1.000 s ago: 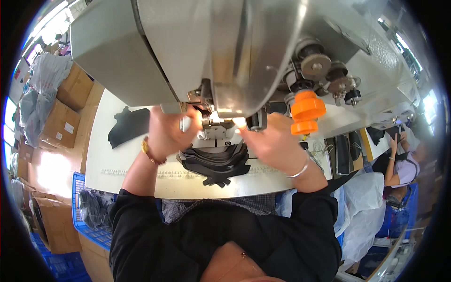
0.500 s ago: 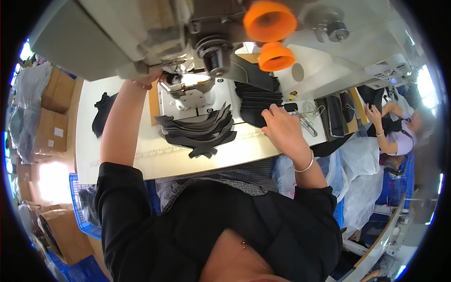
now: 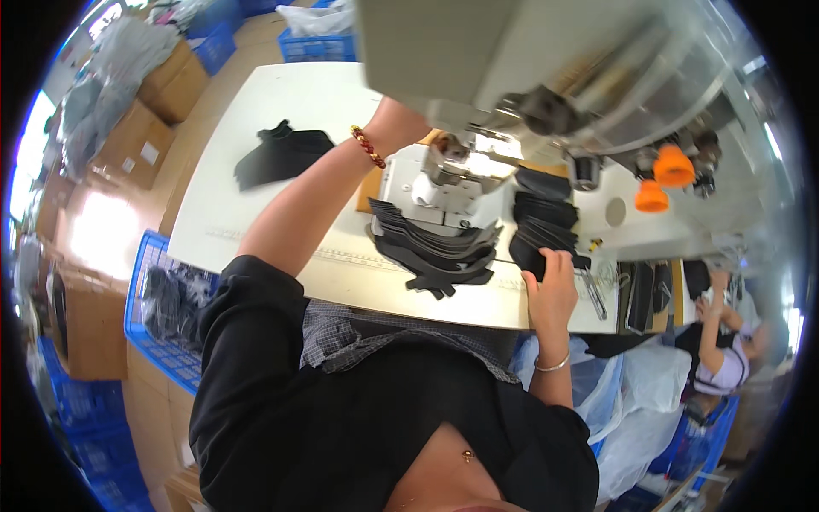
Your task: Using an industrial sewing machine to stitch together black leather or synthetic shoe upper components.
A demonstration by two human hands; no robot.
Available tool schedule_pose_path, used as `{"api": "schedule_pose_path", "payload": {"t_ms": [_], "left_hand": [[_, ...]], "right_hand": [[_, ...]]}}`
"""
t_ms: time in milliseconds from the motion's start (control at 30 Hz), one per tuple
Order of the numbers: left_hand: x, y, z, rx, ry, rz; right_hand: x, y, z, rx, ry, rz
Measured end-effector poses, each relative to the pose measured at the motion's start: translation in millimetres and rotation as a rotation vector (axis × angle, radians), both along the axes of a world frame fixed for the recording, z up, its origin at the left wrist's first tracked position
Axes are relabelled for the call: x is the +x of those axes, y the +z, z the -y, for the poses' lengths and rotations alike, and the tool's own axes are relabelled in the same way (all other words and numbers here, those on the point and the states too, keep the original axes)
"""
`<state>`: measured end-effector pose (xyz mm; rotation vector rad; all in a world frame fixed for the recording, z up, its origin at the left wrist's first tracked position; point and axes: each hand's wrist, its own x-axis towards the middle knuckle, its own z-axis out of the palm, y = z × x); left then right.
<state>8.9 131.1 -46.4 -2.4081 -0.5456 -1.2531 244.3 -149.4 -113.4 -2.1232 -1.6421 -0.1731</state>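
Note:
My left hand [image 3: 399, 128] reaches in beside the head of an industrial sewing machine [image 3: 461, 51]; the machine hides its fingers. A red and gold bracelet circles that wrist. My right hand [image 3: 554, 294] grips the near end of a fanned row of black fabric pieces [image 3: 546, 224], thumb and fingertips at the edge. Between my hands, in front of the machine's metal base, lies a layered stack of curved dark pieces [image 3: 435, 252]. Left of my left forearm, more black pieces [image 3: 281, 154] lie on the white table [image 3: 256, 205].
Metal snips or tweezers [image 3: 595, 294] lie right of my right hand. Orange cone-shaped parts [image 3: 673, 165] hang off the machine. A blue basket [image 3: 153, 316] and cardboard boxes [image 3: 90, 320] stand left; plastic bags [image 3: 644, 384] sit at right. Another person [image 3: 725, 358] works at far right.
The whole view has swung, so the table and machine now appear farther right. My left hand stays beside the machine, and my right hand remains at the black row's near end.

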Motion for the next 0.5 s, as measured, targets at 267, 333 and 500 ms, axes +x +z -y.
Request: {"api": "schedule_pose_path", "payload": {"t_ms": [267,333,500], "left_hand": [[-162.7,-20.7,2.6,-1.224,0.114,0.396],[-205.5,-30.8,9.5,-1.280,0.153,0.530],[-263.9,-72.0,3.5,-1.324,0.299,0.507]], "right_hand": [[5.4,-17.2,3.7,0.055,0.016,-0.003],[6.0,-17.8,2.4,0.053,0.021,0.013],[0.6,-12.3,0.2,0.088,-0.011,-0.044]]}}
